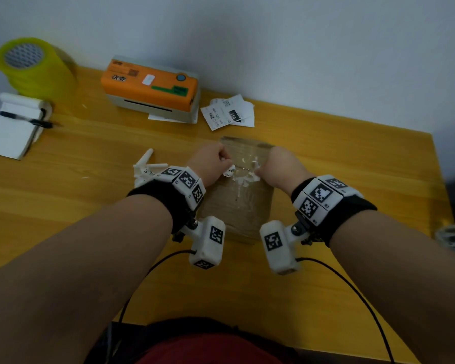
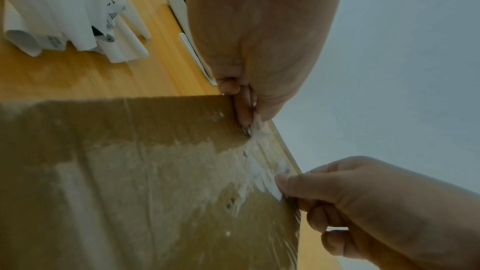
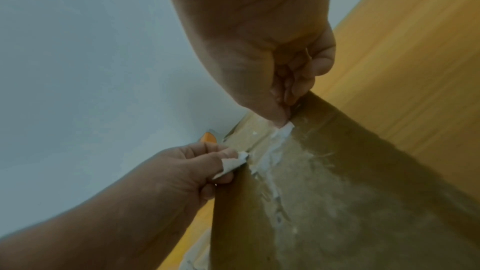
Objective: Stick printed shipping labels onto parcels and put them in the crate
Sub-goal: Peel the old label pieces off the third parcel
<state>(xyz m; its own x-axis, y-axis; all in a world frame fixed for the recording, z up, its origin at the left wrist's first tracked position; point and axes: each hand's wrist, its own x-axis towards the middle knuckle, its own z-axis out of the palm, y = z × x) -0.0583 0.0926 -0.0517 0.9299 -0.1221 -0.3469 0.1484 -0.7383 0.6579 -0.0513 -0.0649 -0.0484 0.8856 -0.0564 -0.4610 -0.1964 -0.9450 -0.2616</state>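
A brown cardboard parcel [image 1: 237, 206] lies flat on the yellow table [image 1: 90, 153] in front of me. Torn white label remnants [image 1: 243, 177] streak across its top face. My left hand [image 1: 227, 166] pinches a small white label scrap [image 1: 229, 172] at the parcel's left edge, and the same scrap [image 3: 233, 163] shows in the right wrist view. My right hand [image 1: 262, 169] pinches another white scrap [image 3: 284, 127] at the right end of the torn strip. Both hands [image 2: 252, 122] sit close together over the parcel [image 2: 130, 171], fingers curled.
An orange label printer [image 1: 150, 86] stands at the back by the wall, with loose printed labels [image 1: 227, 112] to its right. A yellow-green tape roll [image 1: 34, 67] and a notepad with a pen [image 1: 13, 127] are far left. Curled backing papers [image 1: 145, 166] lie beside my left wrist.
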